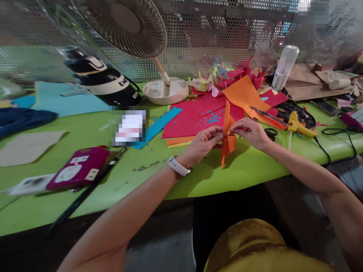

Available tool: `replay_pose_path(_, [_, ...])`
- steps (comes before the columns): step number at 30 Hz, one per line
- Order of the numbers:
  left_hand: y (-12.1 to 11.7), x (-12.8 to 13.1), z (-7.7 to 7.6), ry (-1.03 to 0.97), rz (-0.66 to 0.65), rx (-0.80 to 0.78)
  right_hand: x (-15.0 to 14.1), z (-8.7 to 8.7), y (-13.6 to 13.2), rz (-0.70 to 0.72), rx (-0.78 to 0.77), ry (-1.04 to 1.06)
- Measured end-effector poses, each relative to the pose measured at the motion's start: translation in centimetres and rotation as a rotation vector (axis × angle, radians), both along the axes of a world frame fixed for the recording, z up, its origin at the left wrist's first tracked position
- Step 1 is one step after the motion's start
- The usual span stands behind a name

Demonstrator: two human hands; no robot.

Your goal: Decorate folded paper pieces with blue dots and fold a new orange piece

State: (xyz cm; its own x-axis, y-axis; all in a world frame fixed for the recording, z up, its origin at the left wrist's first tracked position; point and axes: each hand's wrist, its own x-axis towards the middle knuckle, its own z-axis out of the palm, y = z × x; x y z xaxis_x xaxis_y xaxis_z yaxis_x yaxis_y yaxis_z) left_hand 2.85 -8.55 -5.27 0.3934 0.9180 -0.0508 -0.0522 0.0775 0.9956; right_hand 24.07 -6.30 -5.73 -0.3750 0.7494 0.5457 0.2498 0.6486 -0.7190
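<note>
Your left hand [202, 145] is closed in a pinch, thumb and fingertips holding the folded orange paper [230, 144] by its middle. Your right hand [252, 132] meets it from the other side, its fingertips drawn narrowly together and touching the paper near the same central spot; I cannot tell whether they grip the paper itself or something tiny. The orange paper sits between your two hands, just past the left fingertips, with one long point rising above them and another reaching down below, over the green tabletop [221, 181].

On your left wrist is a white watch band [177, 166]. Just beyond your hands lie red sheets [181, 124], scattered with small blue bits [212, 116], and a loose orange sheet [248, 96] overlaps them. Near your right hand are black scissors [270, 133], and further right rests a yellow glue gun [299, 126] with its nozzle toward you. To the left, a blue strip [163, 126] lies aslant beside the red sheets. Well apart, a fan [167, 97] and a dark bottle [106, 81] stand toward the back.
</note>
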Motion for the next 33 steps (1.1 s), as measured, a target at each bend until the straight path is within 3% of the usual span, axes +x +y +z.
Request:
replay_pose_path(12, [-0.1, 0.1, -0.1, -0.013, -0.058, -0.011, -0.6, -0.2, -0.5, -0.037, -0.064, 0.03])
replay_pose_path(21, [-0.2, 0.2, -0.1, -0.045, -0.024, -0.046, -0.8, 0.1, -1.0, -0.058, -0.063, -0.026])
replay_pose_path(33, [-0.4, 1.1, 0.1, -0.055, 0.067, 0.053, -1.4, 0.7, -1.6, -0.026, -0.015, 0.03])
